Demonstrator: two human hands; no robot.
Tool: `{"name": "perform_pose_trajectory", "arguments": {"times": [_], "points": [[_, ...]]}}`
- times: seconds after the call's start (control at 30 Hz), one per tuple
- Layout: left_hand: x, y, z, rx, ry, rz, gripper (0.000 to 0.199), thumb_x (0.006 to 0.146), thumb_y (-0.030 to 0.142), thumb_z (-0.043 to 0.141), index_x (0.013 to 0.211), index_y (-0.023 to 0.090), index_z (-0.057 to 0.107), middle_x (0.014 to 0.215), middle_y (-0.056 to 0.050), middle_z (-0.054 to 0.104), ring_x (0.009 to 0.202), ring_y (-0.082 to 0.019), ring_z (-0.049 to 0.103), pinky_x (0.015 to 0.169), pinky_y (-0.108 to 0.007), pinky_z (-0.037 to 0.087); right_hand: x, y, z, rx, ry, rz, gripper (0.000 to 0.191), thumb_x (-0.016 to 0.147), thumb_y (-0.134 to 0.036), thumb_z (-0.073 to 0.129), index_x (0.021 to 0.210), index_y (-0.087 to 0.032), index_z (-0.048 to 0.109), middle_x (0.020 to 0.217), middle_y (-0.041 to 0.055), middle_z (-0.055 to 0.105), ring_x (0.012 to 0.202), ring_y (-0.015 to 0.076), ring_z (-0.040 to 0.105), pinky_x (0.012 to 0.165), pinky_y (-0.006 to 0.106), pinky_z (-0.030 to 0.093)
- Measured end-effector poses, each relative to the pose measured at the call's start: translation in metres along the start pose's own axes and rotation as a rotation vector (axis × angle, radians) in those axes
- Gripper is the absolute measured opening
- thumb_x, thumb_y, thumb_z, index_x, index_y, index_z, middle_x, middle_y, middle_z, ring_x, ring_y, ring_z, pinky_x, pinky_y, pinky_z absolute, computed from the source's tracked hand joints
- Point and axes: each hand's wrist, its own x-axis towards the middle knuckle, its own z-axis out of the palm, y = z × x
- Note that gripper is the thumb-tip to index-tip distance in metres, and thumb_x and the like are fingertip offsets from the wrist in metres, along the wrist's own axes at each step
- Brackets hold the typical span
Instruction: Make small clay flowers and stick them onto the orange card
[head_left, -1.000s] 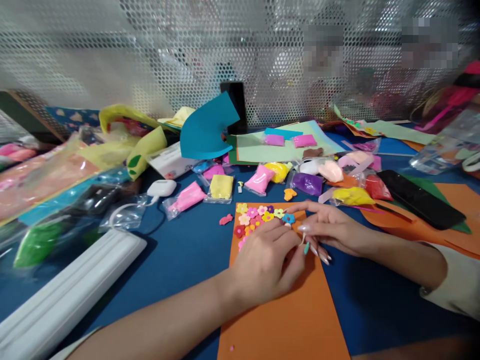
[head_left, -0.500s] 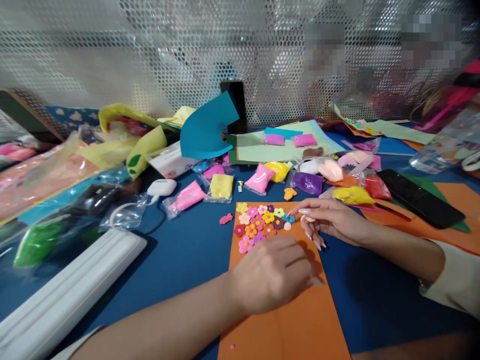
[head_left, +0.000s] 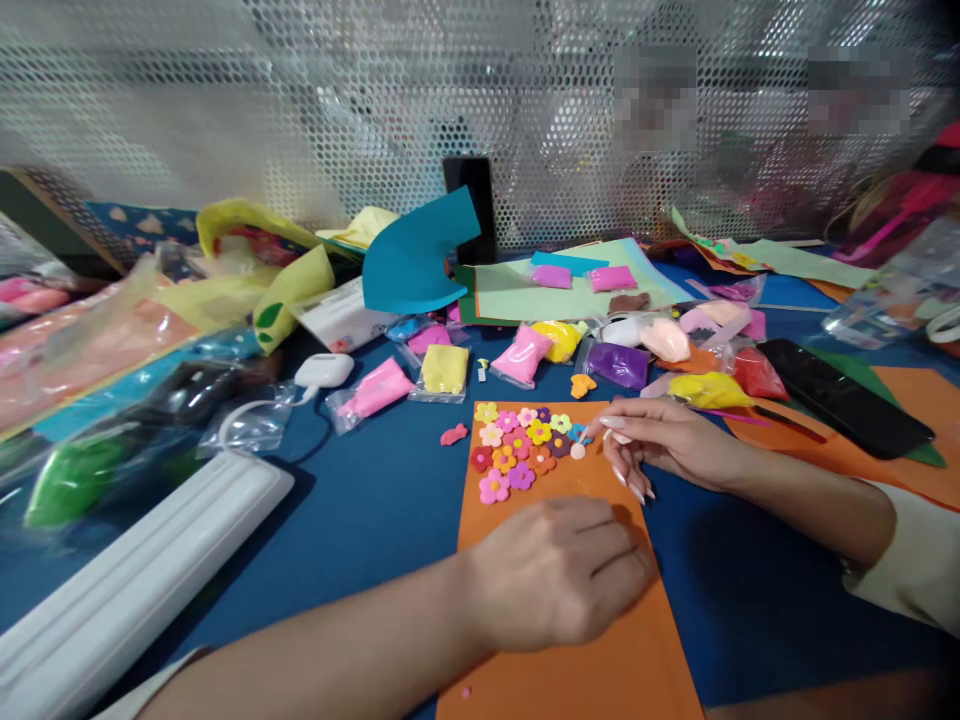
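"Small flowers (head_left: 517,450) are seen; where are they laid?"

"They are gathered at the top end of an orange sheet (head_left: 577,685), in mixed colours, with a plain white disc (head_left: 577,451) set at their 3 o'clock edge."

"How is the right hand (head_left: 656,440) held?"

"It is placed at 3 o'clock, its fingertips brought close to a partly covered blue flower (head_left: 576,431). Whether anything is pinched cannot be told."

"And the left hand (head_left: 559,575)?"

"It is held over the sheet at 5 o'clock, knuckles up, fingers curled under. Its fingertips are hidden, so its grip cannot be told."

"What is found further out?"

"A pink scrap (head_left: 454,434) is left at 9 o'clock, an orange scrap (head_left: 583,385) at 2. A pink packet (head_left: 523,355) is seen at 12, a black phone (head_left: 847,400) at 3, and a long white bar (head_left: 142,590) is laid between 8 and 9."
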Motion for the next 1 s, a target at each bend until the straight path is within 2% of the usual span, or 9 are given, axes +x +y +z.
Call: {"name": "perform_pose_trajectory", "arguments": {"times": [0.13, 0.23, 0.33, 0.5, 0.67, 0.77, 0.9, 1.0], "points": [[-0.0007, 0.0028, -0.0003, 0.028, 0.012, 0.035, 0.018, 0.090, 0.014, 0.047, 0.082, 0.008, 0.062, 0.059, -0.001, 0.059, 0.054, -0.012, 0.052, 0.051, -0.026, 0.044, -0.0005, 0.0010, -0.0012, -0.032, 0.018, 0.008, 0.031, 0.079, -0.042, 0.062, 0.083, -0.012, 0.054, 0.054, -0.0021, 0.058, 0.037, 0.0067, 0.052, 0.035, 0.015, 0.043], [0.0002, 0.0029, 0.0001, 0.091, 0.027, -0.021, 0.018, 0.090, 0.013, 0.046, 0.090, 0.005, 0.061, 0.064, -0.004, 0.061, 0.059, -0.014, 0.056, 0.054, -0.026, 0.046, -0.0006, 0.0023, -0.0019, -0.077, 0.041, -0.004, 0.034, 0.078, -0.046, 0.062, 0.079, -0.014, 0.051, 0.054, -0.0035, 0.057, 0.034, 0.0037, 0.048, 0.032, 0.012, 0.038], [0.0013, 0.0017, -0.0012, 0.086, 0.020, -0.037, 0.021, 0.091, 0.012, 0.042, 0.087, 0.007, 0.062, 0.066, -0.004, 0.062, 0.062, -0.014, 0.056, 0.056, -0.026, 0.046, -0.0003, 0.0036, -0.0013, -0.095, 0.069, -0.048, 0.031, 0.078, -0.045, 0.063, 0.081, -0.016, 0.051, 0.054, -0.0050, 0.056, 0.034, 0.0034, 0.047, 0.032, 0.012, 0.038], [0.0018, 0.0032, -0.0038, 0.066, 0.048, 0.031, 0.023, 0.087, 0.013, 0.050, 0.066, 0.011, 0.060, 0.053, 0.000, 0.053, 0.049, -0.013, 0.046, 0.044, -0.027, 0.036, 0.0001, 0.0037, -0.0010, -0.101, 0.058, -0.046, 0.031, 0.079, -0.045, 0.061, 0.081, -0.016, 0.050, 0.050, -0.0057, 0.054, 0.031, 0.0027, 0.041, 0.029, 0.012, 0.031], [0.0010, 0.0044, -0.0024, 0.097, 0.066, 0.040, 0.012, 0.085, 0.011, 0.054, 0.087, 0.005, 0.064, 0.059, -0.002, 0.059, 0.054, -0.014, 0.052, 0.047, -0.026, 0.041, 0.0000, 0.0020, -0.0015, -0.114, 0.054, 0.014, 0.035, 0.080, -0.049, 0.058, 0.081, -0.014, 0.053, 0.045, -0.0066, 0.047, 0.030, 0.0015, 0.033, 0.029, 0.012, 0.023], [0.0020, 0.0049, -0.0023, 0.082, 0.071, 0.078, 0.011, 0.083, 0.012, 0.056, 0.081, 0.006, 0.065, 0.061, -0.003, 0.061, 0.057, -0.014, 0.055, 0.050, -0.026, 0.043, -0.0005, 0.0009, -0.0003, -0.090, 0.082, 0.020, 0.039, 0.080, -0.052, 0.056, 0.070, -0.016, 0.047, 0.048, -0.0060, 0.045, 0.033, 0.0018, 0.033, 0.029, 0.013, 0.022], [0.0033, 0.0070, -0.0025, 0.052, 0.096, 0.175, 0.020, 0.081, 0.010, 0.057, 0.063, 0.009, 0.063, 0.051, 0.000, 0.053, 0.046, -0.011, 0.046, 0.042, -0.025, 0.037, -0.0014, -0.0012, 0.0013, -0.020, 0.066, 0.010, 0.046, 0.079, -0.059, 0.052, 0.065, -0.018, 0.037, 0.049, -0.0076, 0.038, 0.033, 0.0017, 0.028, 0.028, 0.012, 0.019], [0.0028, 0.0080, -0.0022, 0.091, 0.110, 0.198, 0.010, 0.078, 0.011, 0.062, 0.071, 0.007, 0.067, 0.053, -0.001, 0.058, 0.048, -0.011, 0.050, 0.045, -0.024, 0.042, -0.0019, -0.0027, 0.0019, -0.058, 0.048, -0.005, 0.042, 0.077, -0.052, 0.058, 0.064, -0.017, 0.037, 0.050, -0.0074, 0.039, 0.033, 0.0013, 0.029, 0.028, 0.012, 0.020]]}}
